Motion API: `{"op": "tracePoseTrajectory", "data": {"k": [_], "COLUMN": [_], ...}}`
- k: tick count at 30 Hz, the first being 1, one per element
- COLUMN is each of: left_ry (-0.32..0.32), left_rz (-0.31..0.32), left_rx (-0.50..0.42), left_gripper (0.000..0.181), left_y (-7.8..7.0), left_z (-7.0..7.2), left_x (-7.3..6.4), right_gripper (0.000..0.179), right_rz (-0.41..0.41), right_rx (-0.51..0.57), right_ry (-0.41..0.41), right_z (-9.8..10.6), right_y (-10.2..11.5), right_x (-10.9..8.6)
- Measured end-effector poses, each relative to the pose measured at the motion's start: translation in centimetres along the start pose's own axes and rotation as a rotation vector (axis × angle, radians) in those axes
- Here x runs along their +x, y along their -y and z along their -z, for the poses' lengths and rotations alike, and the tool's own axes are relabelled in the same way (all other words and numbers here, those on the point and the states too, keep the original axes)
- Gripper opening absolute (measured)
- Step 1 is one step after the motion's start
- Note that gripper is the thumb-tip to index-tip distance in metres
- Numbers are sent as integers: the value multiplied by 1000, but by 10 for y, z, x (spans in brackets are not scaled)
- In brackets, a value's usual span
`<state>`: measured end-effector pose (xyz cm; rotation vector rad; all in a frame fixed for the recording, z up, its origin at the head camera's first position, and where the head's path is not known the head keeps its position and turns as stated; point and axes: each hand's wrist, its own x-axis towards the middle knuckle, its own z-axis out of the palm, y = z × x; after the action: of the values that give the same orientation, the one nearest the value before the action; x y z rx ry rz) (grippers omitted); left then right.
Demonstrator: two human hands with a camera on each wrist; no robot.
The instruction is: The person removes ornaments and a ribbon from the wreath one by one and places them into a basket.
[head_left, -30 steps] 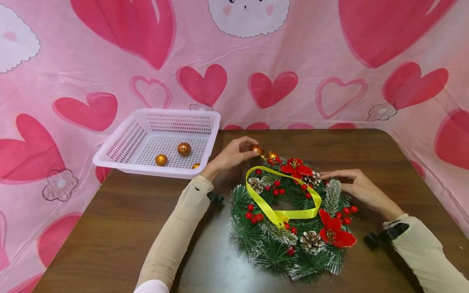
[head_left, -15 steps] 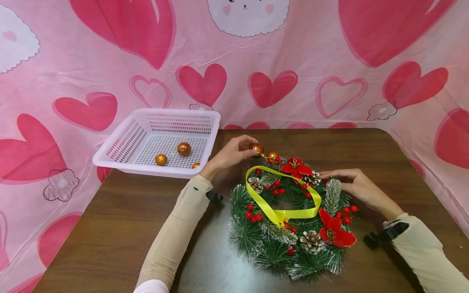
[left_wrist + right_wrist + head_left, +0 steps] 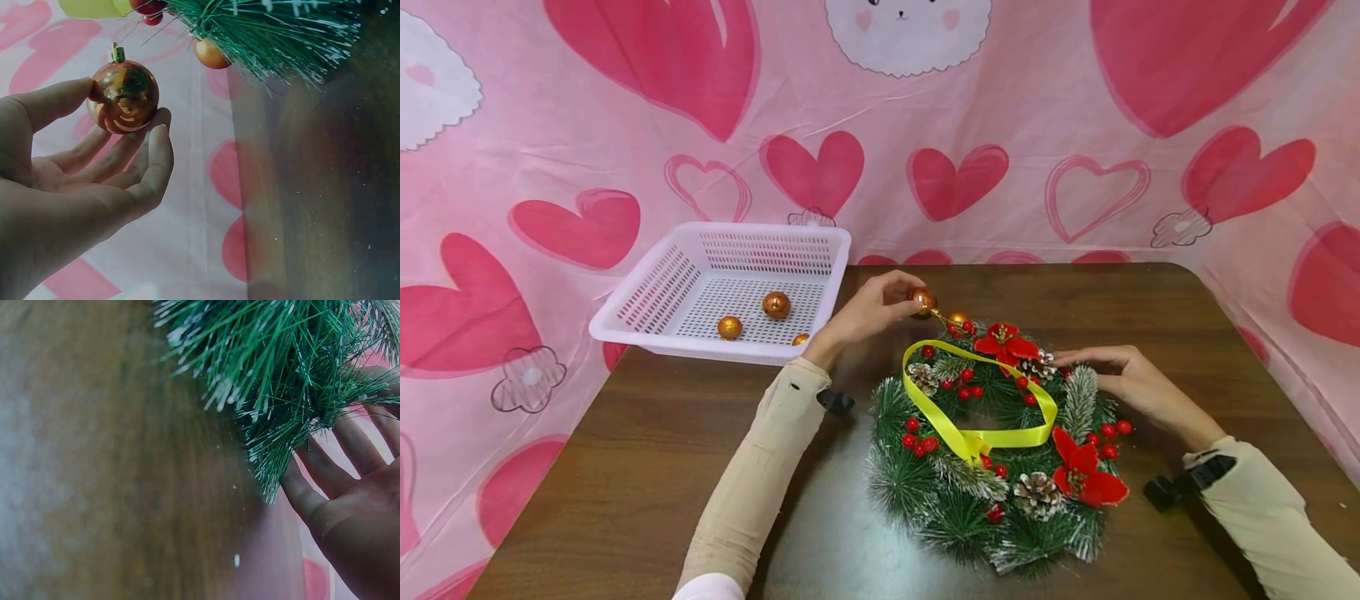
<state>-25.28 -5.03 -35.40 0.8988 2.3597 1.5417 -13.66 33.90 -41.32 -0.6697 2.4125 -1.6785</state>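
My left hand [image 3: 874, 312] pinches a shiny copper-gold bauble [image 3: 922, 302] beyond the far left rim of the Christmas wreath [image 3: 917, 492]. In the left wrist view, thumb and fingers hold the bauble [image 3: 124, 97] from its sides, with its gold cap and thin string toward the wreath needles [image 3: 275, 37]. A smaller gold bauble [image 3: 958, 318] hangs at the wreath's edge beside it. My right hand [image 3: 1138, 387] rests at the far right of the wreath; in the right wrist view its fairly straight fingers reach under the green needles [image 3: 269, 381]. A yellow ribbon loop [image 3: 1003, 439] lies across the wreath.
A white plastic basket [image 3: 640, 337] stands at the back left, with several gold baubles [image 3: 777, 305] inside. The wooden table [image 3: 647, 467] ends at a pink heart-print cloth [image 3: 880, 117]. Red flowers [image 3: 1088, 473], berries and pine cones [image 3: 1037, 495] decorate the wreath.
My left hand has drawn the bauble slightly left and away from the wreath, and more of its string shows. The right hand and wreath stay almost unmoved.
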Motion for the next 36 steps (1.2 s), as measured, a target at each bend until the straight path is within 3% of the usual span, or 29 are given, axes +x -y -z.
{"op": "tracePoseTrajectory", "data": {"k": [8, 19, 36], "left_ry": [-20, -39, -107], "left_rz": [7, 56, 4], "left_rx": [-15, -132, -263], "left_gripper": [32, 32, 35], "left_y": [-4, -12, -27], "left_z": [4, 12, 51], "left_x": [-2, -6, -21], "right_gripper": [28, 28, 28], "right_rz": [-9, 5, -1], "right_rx": [-13, 0, -10], "right_ry": [5, 9, 3], "right_z": [2, 2, 2], "right_y": [-3, -3, -2], "right_x": [1, 1, 1]}}
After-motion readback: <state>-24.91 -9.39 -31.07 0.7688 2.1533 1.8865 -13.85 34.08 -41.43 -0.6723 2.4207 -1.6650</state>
